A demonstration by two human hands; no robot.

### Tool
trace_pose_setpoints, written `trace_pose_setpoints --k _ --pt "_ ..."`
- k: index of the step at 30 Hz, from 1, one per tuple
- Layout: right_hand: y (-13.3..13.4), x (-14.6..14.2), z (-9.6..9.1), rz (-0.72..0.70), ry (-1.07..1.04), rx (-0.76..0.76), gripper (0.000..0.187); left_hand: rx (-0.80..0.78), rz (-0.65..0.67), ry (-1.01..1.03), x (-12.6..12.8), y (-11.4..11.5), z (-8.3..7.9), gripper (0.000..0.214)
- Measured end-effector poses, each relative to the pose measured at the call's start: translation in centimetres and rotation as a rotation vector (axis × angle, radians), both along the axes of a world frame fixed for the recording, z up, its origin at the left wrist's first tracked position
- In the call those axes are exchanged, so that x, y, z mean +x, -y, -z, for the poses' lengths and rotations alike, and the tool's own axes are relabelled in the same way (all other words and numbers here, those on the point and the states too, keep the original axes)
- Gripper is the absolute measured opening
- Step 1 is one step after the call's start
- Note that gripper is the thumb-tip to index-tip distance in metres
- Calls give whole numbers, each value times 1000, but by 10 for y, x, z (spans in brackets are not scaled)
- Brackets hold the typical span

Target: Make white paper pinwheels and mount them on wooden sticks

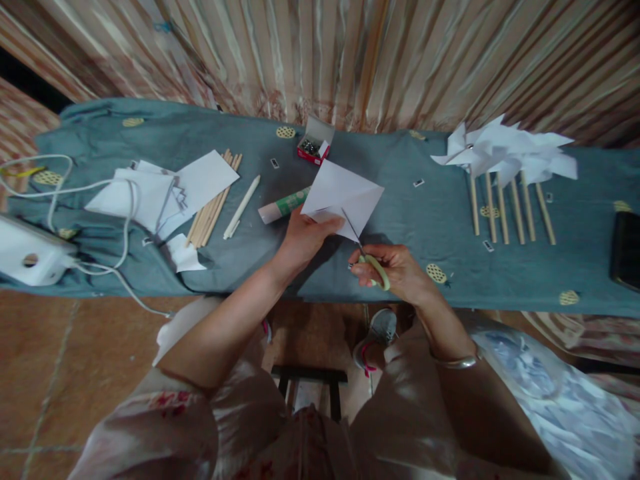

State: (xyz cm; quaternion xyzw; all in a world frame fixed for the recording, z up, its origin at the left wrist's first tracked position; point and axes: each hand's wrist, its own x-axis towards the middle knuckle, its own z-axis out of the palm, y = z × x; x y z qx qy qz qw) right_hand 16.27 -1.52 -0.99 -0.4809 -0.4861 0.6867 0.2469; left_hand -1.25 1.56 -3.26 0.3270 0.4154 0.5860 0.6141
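Observation:
A square sheet of white paper point(345, 190) is gripped at its lower left edge by my left hand point(309, 237), thumb on top. My right hand point(387, 267) is closed round the yellow-green handles of a pair of scissors point(376, 267). Their blades lie at the paper's lower corner, pointing up toward its middle. Just behind the paper stands an open red box point(314, 150) with small shiny metal pieces in it. Left of the paper lies a green and pink tube point(285, 205), its right end hidden behind the sheet.
At left are white paper sheets point(203, 183), wooden sticks point(213, 217), a white pen point(243, 207) and a white power strip point(35, 250) with cables. Several paper pinwheels on sticks point(510, 153) lie at right, near a dark phone point(626, 250). A curtain point(280, 60) hangs behind the table.

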Motion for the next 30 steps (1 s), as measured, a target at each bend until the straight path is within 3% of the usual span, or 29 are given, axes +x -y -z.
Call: trace_pose_setpoints --k 5,12,18,21,26,30 --pt "1 2 1 -9 13 -11 45 0 8 -20 0 1 -3 30" --pt "0 9 -7 -151 19 -5 45 33 -47 -36 -7 -4 -9 21" --pt "-5 27 -12 -147 40 5 49 7 -105 -58 -15 -10 -8 19" --pt "-9 33 -10 -7 53 82 49 39 -71 -32 -14 -10 -6 18" --pt "-17 30 -1 388 22 263 44 61 20 -38 -9 -5 -4 20" --pt "-27 23 2 529 -39 366 43 -21 78 -158 -3 2 -6 21"
